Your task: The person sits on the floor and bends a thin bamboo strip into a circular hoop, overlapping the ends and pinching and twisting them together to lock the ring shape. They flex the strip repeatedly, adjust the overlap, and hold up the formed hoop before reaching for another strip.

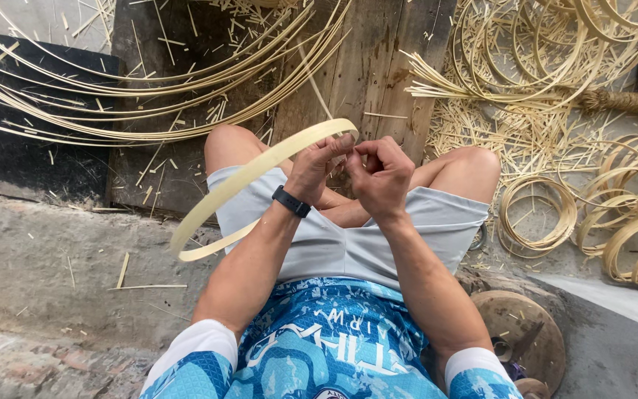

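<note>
Head view, looking down on a seated person with bare knees, pale grey shorts and a blue-and-white patterned shirt.

Left hand (317, 164): raised in front of the lap, fingers (337, 148) curled closed and pinched on the near end of a flat bamboo strip hoop (249, 177). A black wristband (291, 201) sits on this wrist.

Right hand (382, 177): just beside the left, the two touching or nearly so at the fingertips. Fingers bent inward into a loose fist, thumb and forefinger meeting at the same end of the hoop. Whether they actually clamp the strip cannot be told; the contact point is hidden by the knuckles.

Hoop: pale yellow, bent into a wide loop that runs from the hands out to the person's left and curves back under the left forearm, held in the air above the left thigh and clear of the ground.

Surroundings: long loose bamboo strips (134, 103) lie in sweeping arcs across dark wooden boards (363, 66) ahead and to the left. To the right, finished bamboo rings (537, 218) lie stacked and scattered on the ground among short offcuts; a further tangle of coiled strips (548, 52) lies at top right. A round wooden stool (526, 329) stands by the right elbow. Rough concrete step (46, 258) at lower left.
</note>
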